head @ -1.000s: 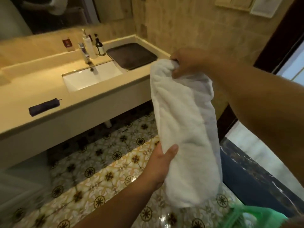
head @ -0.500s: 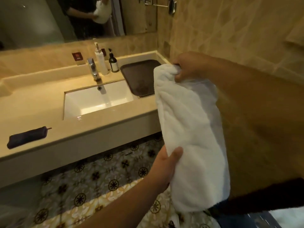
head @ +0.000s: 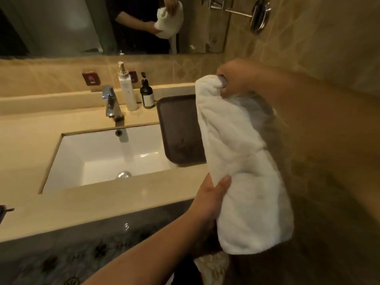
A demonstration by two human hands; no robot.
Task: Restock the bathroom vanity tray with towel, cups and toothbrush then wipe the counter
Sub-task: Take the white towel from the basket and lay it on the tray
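A folded white towel (head: 242, 161) hangs lengthwise in front of me, held by both hands. My right hand (head: 236, 79) pinches its top end. My left hand (head: 211, 198) grips its lower left side with the thumb on the front. The dark brown vanity tray (head: 176, 128) lies flat on the beige counter (head: 98, 204) to the right of the sink; nothing shows on its visible part, and the towel covers its right side. No cups or toothbrush are visible.
A white basin (head: 107, 155) with a chrome tap (head: 111, 103) is set in the counter. A white pump bottle (head: 127, 89) and a dark pump bottle (head: 147, 94) stand behind the tray's left corner. A dark cloth's tip (head: 3, 211) shows at far left. The tiled wall is close on the right.
I have come closer to the counter, so the sink and tray look larger and lie just behind the towel. Both hands keep the same hold on the towel.
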